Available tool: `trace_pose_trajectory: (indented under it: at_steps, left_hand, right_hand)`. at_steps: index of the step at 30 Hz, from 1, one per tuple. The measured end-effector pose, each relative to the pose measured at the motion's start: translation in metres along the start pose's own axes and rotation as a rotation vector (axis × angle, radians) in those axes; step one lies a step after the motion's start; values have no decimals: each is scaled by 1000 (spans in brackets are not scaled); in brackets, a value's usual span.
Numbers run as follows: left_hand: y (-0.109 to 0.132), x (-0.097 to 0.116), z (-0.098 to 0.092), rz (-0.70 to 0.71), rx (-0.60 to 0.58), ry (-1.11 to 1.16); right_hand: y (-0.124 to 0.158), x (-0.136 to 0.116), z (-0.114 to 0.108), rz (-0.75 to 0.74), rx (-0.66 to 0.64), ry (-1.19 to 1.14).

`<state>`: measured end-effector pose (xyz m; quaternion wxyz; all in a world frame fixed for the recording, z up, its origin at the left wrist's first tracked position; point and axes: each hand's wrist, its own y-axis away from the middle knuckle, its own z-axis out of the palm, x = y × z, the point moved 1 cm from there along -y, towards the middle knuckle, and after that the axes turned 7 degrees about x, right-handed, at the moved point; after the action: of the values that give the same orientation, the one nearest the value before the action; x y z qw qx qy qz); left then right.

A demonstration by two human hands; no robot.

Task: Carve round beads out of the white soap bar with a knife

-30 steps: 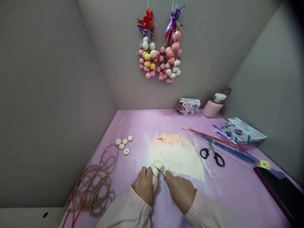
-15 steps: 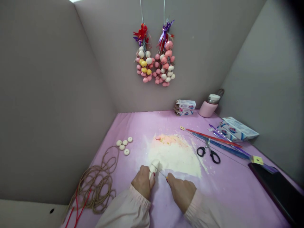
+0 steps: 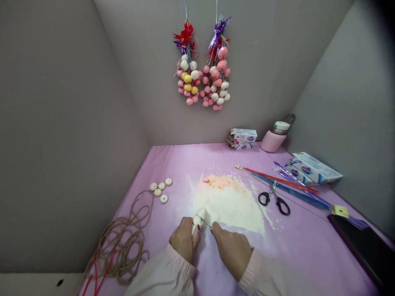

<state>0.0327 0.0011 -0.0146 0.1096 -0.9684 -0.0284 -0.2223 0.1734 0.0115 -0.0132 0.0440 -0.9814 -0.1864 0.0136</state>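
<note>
carving, by the look of it: left hand [image 3: 184, 242] closed round a white lump [image 3: 199, 216] at the near edge of the powder pile [image 3: 230, 201], right hand [image 3: 230, 248] pinched a thin blade [image 3: 207, 224] against it; any further cut called for a steady lump and a shallow stroke

Matt, chalky white lump [image 3: 199, 217] in left hand [image 3: 184, 242]; finish of thin pin [image 3: 207, 224] in right hand [image 3: 231, 248] too small to tell. Table cover [image 3: 185, 164]: smooth matt pink cloth, dusted w/ dry floury powder [image 3: 228, 201] at 12 o'clock of hands. At 9 o'clock, rough fibrous twine [image 3: 123, 242]. At 2 o'clock, scissors [image 3: 274, 199] w/ metal blades, glossy black plastic grips. Sleeves [image 3: 166, 275]: soft matt fabric.
</note>
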Motion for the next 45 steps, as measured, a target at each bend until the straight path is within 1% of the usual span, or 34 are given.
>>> trace_pose_trajectory:
  at_steps: [3, 8, 12, 18, 22, 24, 28, 32, 36, 45]
  left_hand:
    - [-1, -2, 2, -3, 5, 20]
    - [0, -3, 6, 7, 117, 71]
    - [-2, -7, 6, -23, 161, 146]
    - [-6, -13, 6, -71, 156, 167]
    - [-5, -10, 4, -101, 168, 205]
    - [-4, -8, 3, -121, 173, 229]
    - [-4, -8, 1, -105, 201, 254]
    - [-5, -8, 2, -100, 191, 276]
    - [-5, -7, 2, -98, 187, 261]
    - [-5, -6, 1, -107, 192, 228]
  right_hand:
    - [-4, -1, -2, 0, -2, -20]
    - [-7, 0, -8, -9, -15, -64]
    - [-5, 1, -10, -2, -24, -83]
    - [-1, 5, -6, -30, -30, -72]
    - [1, 6, -5, 26, -12, -38]
    - [1, 6, -6, 28, -2, -41]
    - [-4, 3, -10, -8, 3, -83]
    - [-10, 1, -12, -32, 9, -120]
    - [-15, 1, -11, -33, -22, -142]
    - [-13, 3, -8, -91, -39, -114]
